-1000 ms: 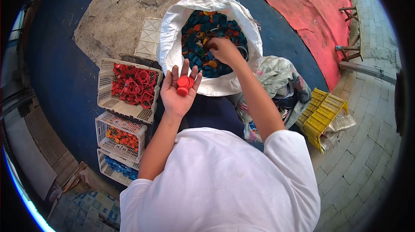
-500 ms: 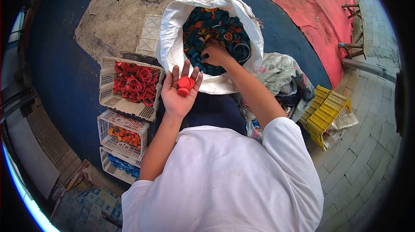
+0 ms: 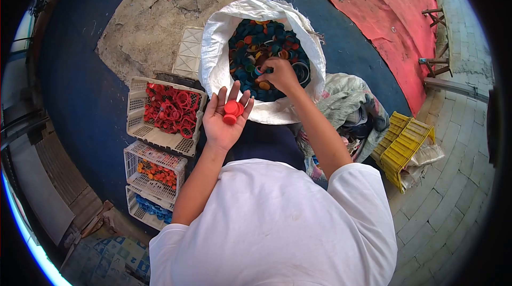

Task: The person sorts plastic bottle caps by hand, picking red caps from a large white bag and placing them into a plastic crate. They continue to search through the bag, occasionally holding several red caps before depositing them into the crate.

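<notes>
My left hand (image 3: 224, 124) is palm up with fingers spread, just outside the near left rim of a white woven sack (image 3: 213, 35). Several red bottle caps (image 3: 232, 110) rest on its palm and finger bases. Inside the sack's mouth, my right hand (image 3: 280, 75) is bent over the heap of mixed bottle caps (image 3: 261, 35), mostly dark green and blue with some orange and red. Its thumb and fingers pinch what looks like a small blue bottle cap (image 3: 258, 71). A large pale ring (image 3: 304, 71) lies at the heap's right side.
Left of the sack stand a crate of red caps and rings (image 3: 141, 126), a crate of orange pieces (image 3: 130, 158) and a crate of blue pieces (image 3: 133, 208). To the right are a crumpled sack (image 3: 341, 94) and a yellow crate (image 3: 400, 142). A wooden stool (image 3: 437, 62) stands farther right.
My right hand has lifted slightly out of the heap, its fingertips now showing pinched together. My left hand stays palm up with the red caps. The whole view has shifted slightly.
</notes>
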Tool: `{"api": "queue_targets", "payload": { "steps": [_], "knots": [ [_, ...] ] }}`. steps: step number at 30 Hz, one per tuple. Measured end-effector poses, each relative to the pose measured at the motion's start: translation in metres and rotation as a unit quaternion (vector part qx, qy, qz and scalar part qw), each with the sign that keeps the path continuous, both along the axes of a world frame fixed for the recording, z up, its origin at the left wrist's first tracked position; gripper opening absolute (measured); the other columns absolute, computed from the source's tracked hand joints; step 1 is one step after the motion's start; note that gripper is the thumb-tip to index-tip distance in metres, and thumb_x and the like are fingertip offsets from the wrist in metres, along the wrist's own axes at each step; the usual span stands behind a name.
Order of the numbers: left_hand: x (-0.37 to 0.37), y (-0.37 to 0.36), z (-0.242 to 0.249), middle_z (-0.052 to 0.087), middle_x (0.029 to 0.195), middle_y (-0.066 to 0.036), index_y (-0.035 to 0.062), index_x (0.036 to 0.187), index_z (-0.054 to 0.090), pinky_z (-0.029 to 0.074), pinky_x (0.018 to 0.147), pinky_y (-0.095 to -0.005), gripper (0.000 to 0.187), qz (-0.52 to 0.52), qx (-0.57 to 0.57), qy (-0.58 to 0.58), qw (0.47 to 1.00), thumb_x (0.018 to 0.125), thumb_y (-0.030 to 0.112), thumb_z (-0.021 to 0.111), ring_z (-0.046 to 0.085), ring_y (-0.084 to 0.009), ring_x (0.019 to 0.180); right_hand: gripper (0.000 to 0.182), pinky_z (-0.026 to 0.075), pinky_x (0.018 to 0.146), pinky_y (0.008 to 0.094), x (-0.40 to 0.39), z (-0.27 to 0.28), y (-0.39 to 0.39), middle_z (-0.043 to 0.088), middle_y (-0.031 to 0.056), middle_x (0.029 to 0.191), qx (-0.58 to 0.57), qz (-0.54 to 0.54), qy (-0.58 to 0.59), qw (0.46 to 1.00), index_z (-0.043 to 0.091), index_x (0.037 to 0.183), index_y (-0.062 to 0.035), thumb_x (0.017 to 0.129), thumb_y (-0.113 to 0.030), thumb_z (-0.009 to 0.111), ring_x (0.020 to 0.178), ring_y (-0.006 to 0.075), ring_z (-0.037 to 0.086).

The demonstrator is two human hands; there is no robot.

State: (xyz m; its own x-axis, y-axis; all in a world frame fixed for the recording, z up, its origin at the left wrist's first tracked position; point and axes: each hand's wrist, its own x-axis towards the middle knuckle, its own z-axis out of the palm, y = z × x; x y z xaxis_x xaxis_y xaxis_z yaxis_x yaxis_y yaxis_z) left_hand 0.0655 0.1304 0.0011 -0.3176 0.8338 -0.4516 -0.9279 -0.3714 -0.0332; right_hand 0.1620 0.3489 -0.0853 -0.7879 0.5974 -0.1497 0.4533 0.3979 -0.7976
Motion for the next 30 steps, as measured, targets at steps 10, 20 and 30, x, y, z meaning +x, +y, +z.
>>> {"api": "queue_targets", "payload": {
  "steps": [10,20,30],
  "knots": [
    [0.001,0.009,0.006,0.061,0.139,-0.014,0.0147,0.115,0.073,0.04,0.115,-0.0526,0.034,-0.014,-0.006,0.005,1.0,0.107,0.034,0.046,0.053,-0.0378,0.131,0.024,0.055,0.07,0.0378,0.016,0.003,-0.012,0.075,0.0126,0.086,-0.102,-0.129,0.061,0.984,0.078,0.091,-0.0026,0.073,-0.016,0.086,0.071,0.0285,0.072],
    [0.004,0.025,0.012,0.054,0.147,-0.016,0.0108,0.125,0.066,0.036,0.118,-0.0529,0.039,-0.03,-0.024,0.021,0.999,0.109,0.034,0.039,0.048,-0.0379,0.138,0.015,0.054,0.079,0.037,0.027,0.107,-0.046,0.076,0.009,0.104,0.088,-0.173,0.219,0.956,0.077,0.093,-0.0068,0.079,-0.009,0.081,0.096,0.0248,0.071],
    [0.009,0.021,-0.007,0.064,0.133,-0.011,0.0149,0.114,0.069,0.047,0.108,-0.0535,0.035,-0.027,-0.023,0.026,0.999,0.108,0.039,0.045,0.061,-0.0299,0.121,0.036,0.046,0.09,0.0386,0.02,0.149,-0.071,0.071,0.0058,0.103,0.149,0.041,0.241,0.958,0.069,0.112,-0.01,0.079,-0.019,0.081,0.1,0.024,0.067]
  ]
}}
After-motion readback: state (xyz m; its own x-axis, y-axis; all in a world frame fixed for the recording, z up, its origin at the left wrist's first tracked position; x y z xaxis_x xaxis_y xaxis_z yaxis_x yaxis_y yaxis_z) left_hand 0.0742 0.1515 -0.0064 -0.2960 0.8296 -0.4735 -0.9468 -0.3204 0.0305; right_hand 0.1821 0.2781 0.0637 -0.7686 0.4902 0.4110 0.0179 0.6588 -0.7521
